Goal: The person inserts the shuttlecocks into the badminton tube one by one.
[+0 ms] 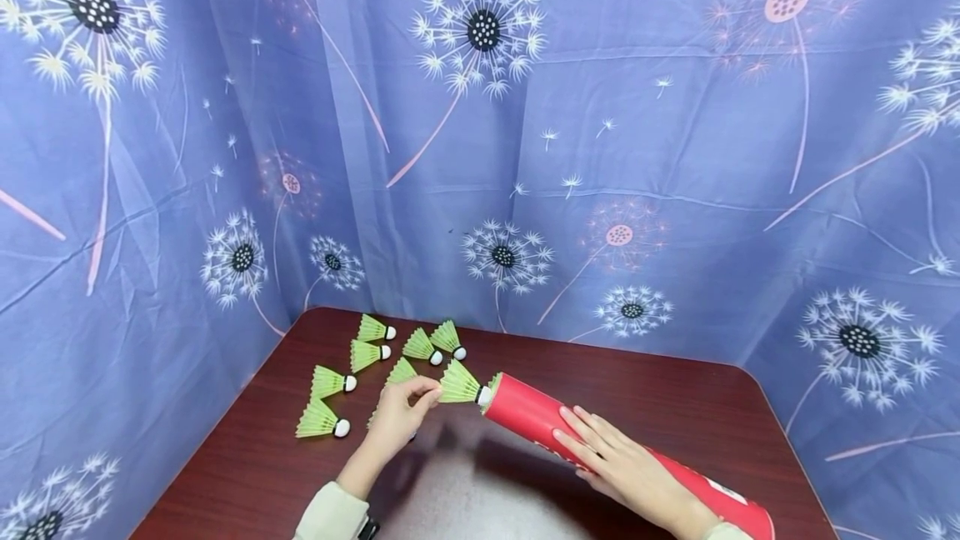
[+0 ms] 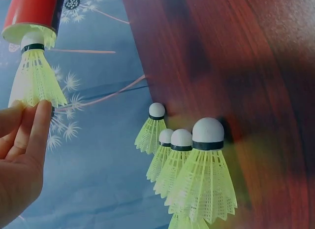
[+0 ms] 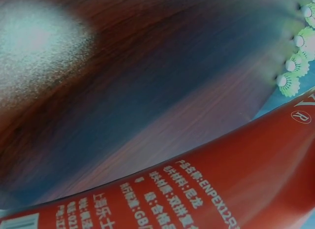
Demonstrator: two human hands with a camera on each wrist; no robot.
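My left hand (image 1: 401,415) pinches the feathered-looking yellow-green skirt of a shuttlecock (image 1: 459,384) between thumb and fingers. The white cork of this shuttlecock points into the mouth of a red shuttlecock tube (image 1: 525,407). In the left wrist view, the cork (image 2: 33,39) sits at the rim, beside a bit of green skirt inside the tube (image 2: 34,12). My right hand (image 1: 622,469) holds the tube around its middle, fingers laid across the top; its thumb is hidden. The tube slants, and its printed side (image 3: 187,189) fills the lower right wrist view.
Several more shuttlecocks (image 1: 327,382) lie on the left part of the dark red wooden table (image 1: 637,382), some partly behind my left hand. A blue curtain (image 1: 420,232) with dandelion prints hangs around the table's back and sides.
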